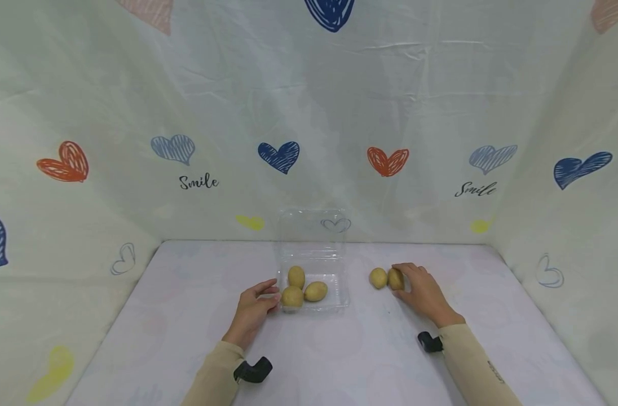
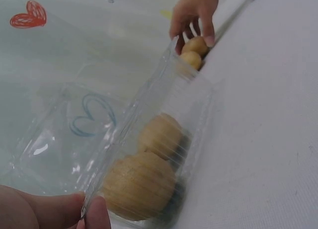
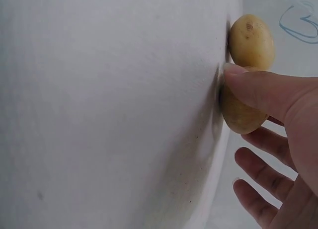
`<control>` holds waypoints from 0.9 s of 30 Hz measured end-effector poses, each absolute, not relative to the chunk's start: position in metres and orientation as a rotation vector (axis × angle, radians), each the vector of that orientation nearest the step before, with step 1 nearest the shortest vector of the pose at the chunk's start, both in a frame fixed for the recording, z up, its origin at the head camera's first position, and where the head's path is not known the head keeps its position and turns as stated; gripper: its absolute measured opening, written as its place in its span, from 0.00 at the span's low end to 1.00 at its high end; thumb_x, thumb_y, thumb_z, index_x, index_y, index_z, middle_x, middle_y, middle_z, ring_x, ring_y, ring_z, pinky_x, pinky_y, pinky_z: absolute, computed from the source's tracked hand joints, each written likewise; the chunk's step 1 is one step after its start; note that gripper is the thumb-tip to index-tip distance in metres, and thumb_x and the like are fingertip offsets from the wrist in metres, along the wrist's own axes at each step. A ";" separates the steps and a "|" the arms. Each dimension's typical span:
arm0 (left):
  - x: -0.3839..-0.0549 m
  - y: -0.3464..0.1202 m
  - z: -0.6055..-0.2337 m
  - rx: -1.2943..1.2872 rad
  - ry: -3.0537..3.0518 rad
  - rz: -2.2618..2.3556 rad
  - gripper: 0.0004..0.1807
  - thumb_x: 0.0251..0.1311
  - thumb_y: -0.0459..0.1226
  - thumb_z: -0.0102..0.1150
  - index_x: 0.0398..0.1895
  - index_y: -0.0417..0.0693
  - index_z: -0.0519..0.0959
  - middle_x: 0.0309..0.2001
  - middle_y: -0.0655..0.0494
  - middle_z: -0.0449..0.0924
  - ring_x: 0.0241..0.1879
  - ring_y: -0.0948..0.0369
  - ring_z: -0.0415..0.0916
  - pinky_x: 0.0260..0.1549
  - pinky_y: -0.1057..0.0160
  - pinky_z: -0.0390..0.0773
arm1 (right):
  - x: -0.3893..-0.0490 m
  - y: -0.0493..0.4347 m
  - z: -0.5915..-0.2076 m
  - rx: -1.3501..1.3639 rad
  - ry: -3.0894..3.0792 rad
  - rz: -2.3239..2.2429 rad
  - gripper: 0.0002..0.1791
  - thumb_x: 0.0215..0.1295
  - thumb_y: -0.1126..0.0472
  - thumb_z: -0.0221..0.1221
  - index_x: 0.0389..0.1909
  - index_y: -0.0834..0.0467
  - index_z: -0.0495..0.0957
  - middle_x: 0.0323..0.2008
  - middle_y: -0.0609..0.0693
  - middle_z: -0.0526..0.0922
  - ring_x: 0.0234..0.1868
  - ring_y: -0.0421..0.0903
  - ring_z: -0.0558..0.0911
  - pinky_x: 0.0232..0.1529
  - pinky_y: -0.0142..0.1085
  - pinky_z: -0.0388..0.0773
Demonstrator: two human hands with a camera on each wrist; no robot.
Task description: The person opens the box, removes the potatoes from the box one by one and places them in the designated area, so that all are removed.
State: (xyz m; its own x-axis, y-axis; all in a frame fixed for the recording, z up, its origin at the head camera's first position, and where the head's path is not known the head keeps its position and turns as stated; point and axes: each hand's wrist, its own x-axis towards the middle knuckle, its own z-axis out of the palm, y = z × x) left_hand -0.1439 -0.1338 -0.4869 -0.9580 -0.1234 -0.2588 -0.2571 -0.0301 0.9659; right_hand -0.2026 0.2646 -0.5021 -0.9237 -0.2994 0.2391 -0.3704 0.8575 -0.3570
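A clear plastic clamshell box [image 1: 339,293] lies with its lid [image 1: 311,231] raised at the back. Inside it are three potatoes [image 1: 316,291]. My left hand [image 1: 253,313] pinches the box's left rim between thumb and fingers, which shows closely in the left wrist view. To the right of the box, my right hand [image 1: 423,293] holds a potato [image 3: 242,110] between thumb and fingers, low at the table surface. Another potato [image 1: 378,278] sits right beside the held one, on its left. In the right wrist view the thumb covers part of the held potato.
The white table [image 1: 339,355] ends at a hanging backdrop [image 1: 334,101] printed with hearts and "Smile" lettering, which also closes off both sides. A black wrist mount [image 1: 253,370] sticks out from the left sleeve, and another black mount [image 1: 429,341] from the right.
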 end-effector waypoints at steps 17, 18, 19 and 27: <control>-0.143 -0.132 -0.486 -0.398 2.121 2.166 0.25 0.68 0.20 0.60 0.68 0.25 0.73 0.54 0.37 0.78 0.34 0.64 0.79 0.35 0.70 0.83 | -0.197 0.266 -0.506 0.502 -2.865 0.614 0.35 0.59 0.67 0.76 0.67 0.67 0.75 0.64 0.66 0.78 0.63 0.67 0.78 0.64 0.62 0.75; -0.143 -0.132 -0.486 -0.396 2.123 2.163 0.25 0.68 0.20 0.60 0.68 0.25 0.73 0.54 0.37 0.78 0.34 0.64 0.79 0.35 0.70 0.83 | -0.196 0.266 -0.506 0.503 -2.864 0.610 0.35 0.59 0.67 0.76 0.67 0.66 0.75 0.64 0.66 0.78 0.63 0.67 0.78 0.64 0.63 0.75; -0.143 -0.132 -0.486 -0.395 2.123 2.163 0.25 0.68 0.20 0.60 0.69 0.25 0.73 0.54 0.36 0.78 0.34 0.64 0.79 0.35 0.70 0.83 | -0.195 0.266 -0.505 0.501 -2.860 0.609 0.35 0.59 0.67 0.76 0.67 0.67 0.75 0.64 0.66 0.78 0.64 0.67 0.78 0.64 0.63 0.75; -0.143 -0.133 -0.486 -0.406 2.121 2.161 0.25 0.68 0.20 0.60 0.69 0.26 0.73 0.55 0.36 0.77 0.35 0.63 0.79 0.35 0.70 0.83 | -0.186 0.259 -0.496 0.508 -2.793 0.576 0.37 0.56 0.67 0.78 0.67 0.66 0.75 0.64 0.67 0.77 0.63 0.67 0.78 0.63 0.63 0.76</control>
State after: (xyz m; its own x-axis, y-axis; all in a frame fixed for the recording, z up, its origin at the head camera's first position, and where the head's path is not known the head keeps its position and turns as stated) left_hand -0.1426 -0.1327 -0.4863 -0.9609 -0.1232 -0.2479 -0.2456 -0.0340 0.9688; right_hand -0.1862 0.2593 -0.4959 -0.9097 -0.2848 0.3022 -0.3811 0.8617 -0.3351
